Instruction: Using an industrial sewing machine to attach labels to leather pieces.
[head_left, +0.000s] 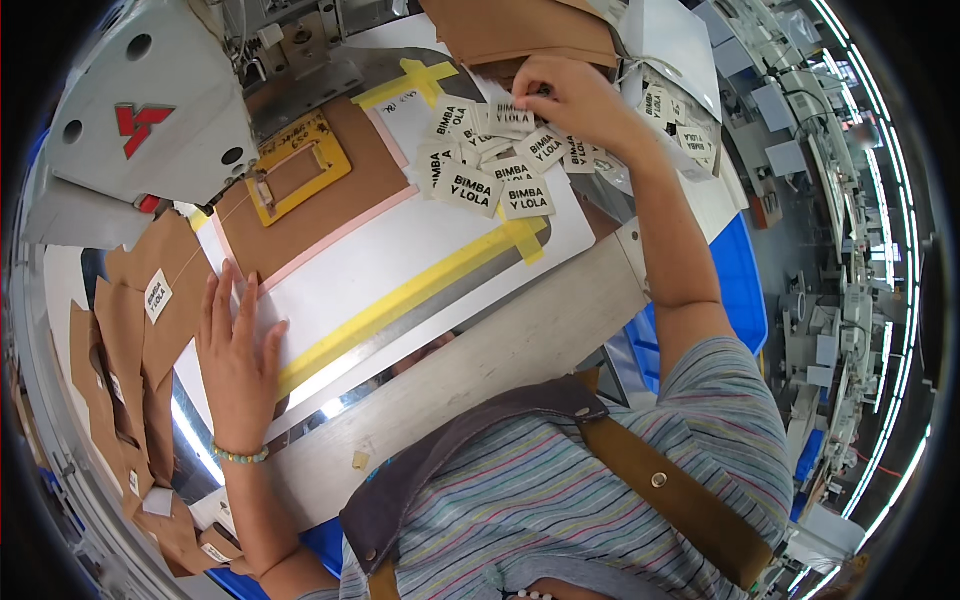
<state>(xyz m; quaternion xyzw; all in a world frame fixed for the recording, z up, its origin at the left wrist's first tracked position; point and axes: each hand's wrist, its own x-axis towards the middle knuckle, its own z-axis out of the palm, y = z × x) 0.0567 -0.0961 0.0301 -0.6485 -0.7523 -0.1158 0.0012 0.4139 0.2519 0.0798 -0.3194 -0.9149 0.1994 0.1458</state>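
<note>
One white label (512,118) seemingly pinched in the right hand (575,105), the left hand (237,350) open and flat
Overlapping pieces in the label pile (490,180) could cling and come up together if the pinch catches two; a slip of the left fingers, which grasp nothing near the pink strip (340,240), might skew the brown panel (370,195). The label sits under the right fingertips at its far edge, over the pile's far side
</note>
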